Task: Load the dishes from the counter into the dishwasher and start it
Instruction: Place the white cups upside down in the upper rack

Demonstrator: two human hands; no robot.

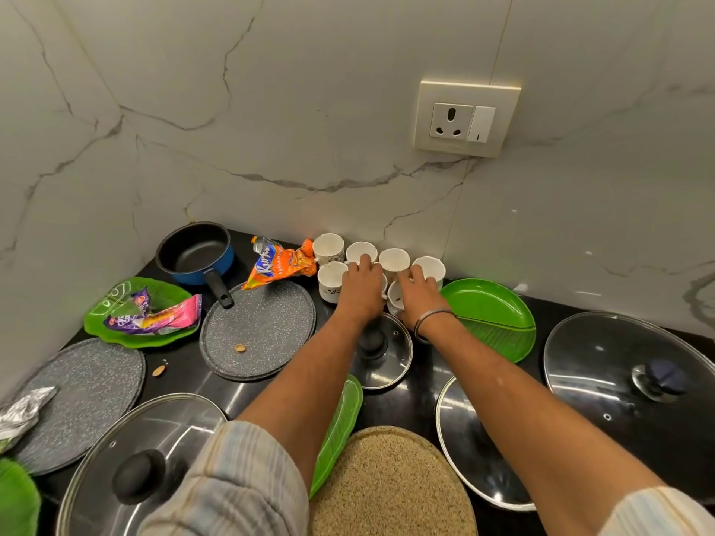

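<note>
1. Left hand (361, 288): fingers curl down over the white cups (329, 247) clustered at the back wall; the fingertips touch the rim of one cup. Whether they actually grip it cannot be told.
2. Right hand (418, 294): fingers bent over the near-right cups, the palm covering one. A grip cannot be confirmed. A bangle (433, 323) sits on the wrist.
3. Cups: seven or so, upright, standing close together on the black counter (425, 396).
4. Just beside the cups: orange snack packet (282, 263) on the left, green plate (491, 319) on the right, small glass lid (383, 352) in front, under the forearms.
5. Farther out: blue saucepan (197, 253), grey speckled plates (259, 330), large glass lids (634, 377).
</note>
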